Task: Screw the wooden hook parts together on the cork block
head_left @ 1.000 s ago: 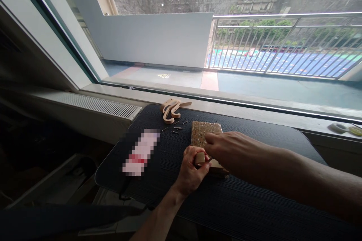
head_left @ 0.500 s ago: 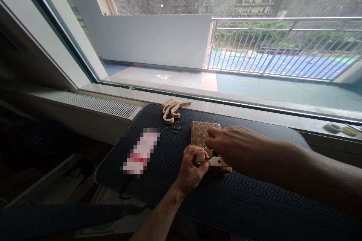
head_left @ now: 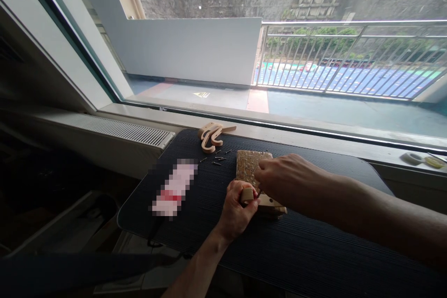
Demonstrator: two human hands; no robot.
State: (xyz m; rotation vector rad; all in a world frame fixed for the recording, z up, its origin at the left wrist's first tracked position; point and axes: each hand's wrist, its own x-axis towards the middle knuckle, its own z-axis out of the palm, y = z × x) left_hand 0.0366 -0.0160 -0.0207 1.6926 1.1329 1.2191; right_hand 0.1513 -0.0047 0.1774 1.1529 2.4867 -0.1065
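Left hand (head_left: 234, 210): forearm rising from the bottom edge, thumb and fingers closed round the curled end of one wooden hook (head_left: 247, 194). Right hand (head_left: 278, 173): forearm in from the right edge, knuckles up, fingers curled into a fist on one thin-shafted tool (head_left: 259, 193); handle hidden by the hand, tip pointing down beside the left thumb.

Held hook lies along the near end of one woven-faced block (head_left: 248, 164), on a black table (head_left: 279, 253). One dark hole visible in its flat strip.

Beyond, to the left: loose wooden hooks (head_left: 212, 138), overlapping, at least two by their curled ends. Near them, scattered screws (head_left: 217, 163), at least five, too small for a sure count. One pink-and-red item (head_left: 174, 186), pixelated.
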